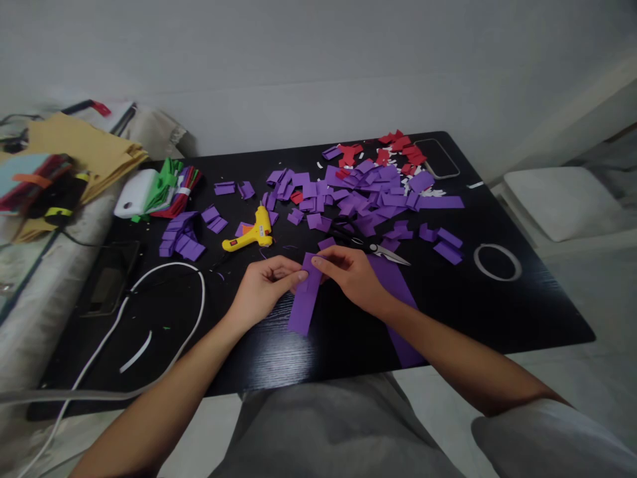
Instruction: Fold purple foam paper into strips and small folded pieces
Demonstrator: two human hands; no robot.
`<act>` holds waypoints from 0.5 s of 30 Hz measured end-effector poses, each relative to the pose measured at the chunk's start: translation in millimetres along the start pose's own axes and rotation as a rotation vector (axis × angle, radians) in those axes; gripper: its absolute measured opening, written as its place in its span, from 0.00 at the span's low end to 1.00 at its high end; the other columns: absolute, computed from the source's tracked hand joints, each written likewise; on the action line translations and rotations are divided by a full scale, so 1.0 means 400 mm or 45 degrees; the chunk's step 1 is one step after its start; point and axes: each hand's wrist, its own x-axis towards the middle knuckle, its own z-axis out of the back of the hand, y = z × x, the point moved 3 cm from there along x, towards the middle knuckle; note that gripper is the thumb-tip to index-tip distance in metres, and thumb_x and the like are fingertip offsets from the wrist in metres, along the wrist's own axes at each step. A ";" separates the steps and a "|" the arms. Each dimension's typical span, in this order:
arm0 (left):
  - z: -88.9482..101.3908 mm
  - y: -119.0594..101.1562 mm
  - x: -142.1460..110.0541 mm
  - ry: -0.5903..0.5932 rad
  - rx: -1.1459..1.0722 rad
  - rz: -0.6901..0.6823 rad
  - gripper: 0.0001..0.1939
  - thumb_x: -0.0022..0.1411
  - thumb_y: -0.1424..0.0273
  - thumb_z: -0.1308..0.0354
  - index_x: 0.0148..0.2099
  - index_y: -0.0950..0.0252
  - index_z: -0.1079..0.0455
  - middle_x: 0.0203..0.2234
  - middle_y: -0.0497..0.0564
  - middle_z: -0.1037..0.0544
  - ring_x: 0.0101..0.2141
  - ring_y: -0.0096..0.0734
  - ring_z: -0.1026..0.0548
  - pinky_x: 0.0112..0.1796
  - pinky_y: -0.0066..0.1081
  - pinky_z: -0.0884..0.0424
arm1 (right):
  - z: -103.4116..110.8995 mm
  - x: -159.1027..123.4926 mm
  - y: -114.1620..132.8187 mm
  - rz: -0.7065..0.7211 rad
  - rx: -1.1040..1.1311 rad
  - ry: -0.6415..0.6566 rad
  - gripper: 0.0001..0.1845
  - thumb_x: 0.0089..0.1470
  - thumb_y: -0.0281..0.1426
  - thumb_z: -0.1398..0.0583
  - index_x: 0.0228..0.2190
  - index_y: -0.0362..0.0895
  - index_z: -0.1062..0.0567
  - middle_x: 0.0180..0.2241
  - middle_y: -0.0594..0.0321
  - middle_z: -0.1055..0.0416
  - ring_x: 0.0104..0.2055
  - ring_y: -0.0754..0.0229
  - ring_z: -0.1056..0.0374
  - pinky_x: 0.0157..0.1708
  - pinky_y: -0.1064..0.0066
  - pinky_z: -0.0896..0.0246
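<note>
Between my two hands is a purple paper strip, held at its upper end, with the lower end hanging toward me. My left hand pinches its left edge, thumb on top. My right hand grips the upper right corner between thumb and fingers. The upper part of the strip seems doubled over. Just beyond my right hand lie black-handled scissors, blades pointing right. A larger purple sheet lies partly under my right forearm. Left of the scissors rests a yellow glue gun.
Folded purple pieces are heaped at the back, with red scraps behind. A tape roll lies at right. A white cable loops across the left side, near a phone. Bundled coloured strips sit at back left.
</note>
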 end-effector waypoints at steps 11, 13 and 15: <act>-0.012 0.004 -0.008 0.001 0.069 -0.003 0.07 0.54 0.68 0.27 0.35 0.65 0.19 0.25 0.47 0.18 0.25 0.25 0.24 0.29 0.24 0.27 | 0.006 0.004 0.001 0.079 -0.051 -0.017 0.07 0.53 0.36 0.31 0.30 0.45 0.19 0.31 0.64 0.21 0.36 0.60 0.27 0.42 0.66 0.30; -0.014 0.004 -0.008 0.019 0.063 -0.004 0.07 0.54 0.68 0.28 0.34 0.65 0.20 0.24 0.47 0.18 0.24 0.25 0.24 0.29 0.24 0.27 | 0.006 0.004 0.000 0.083 -0.042 -0.015 0.06 0.53 0.35 0.32 0.29 0.45 0.19 0.30 0.65 0.22 0.36 0.60 0.27 0.41 0.67 0.30; -0.017 0.004 -0.008 0.035 0.050 -0.004 0.07 0.55 0.68 0.28 0.33 0.66 0.20 0.23 0.47 0.19 0.24 0.25 0.24 0.28 0.25 0.26 | 0.005 0.005 -0.001 0.086 -0.032 -0.005 0.06 0.52 0.34 0.32 0.30 0.45 0.20 0.30 0.65 0.22 0.35 0.61 0.27 0.41 0.67 0.31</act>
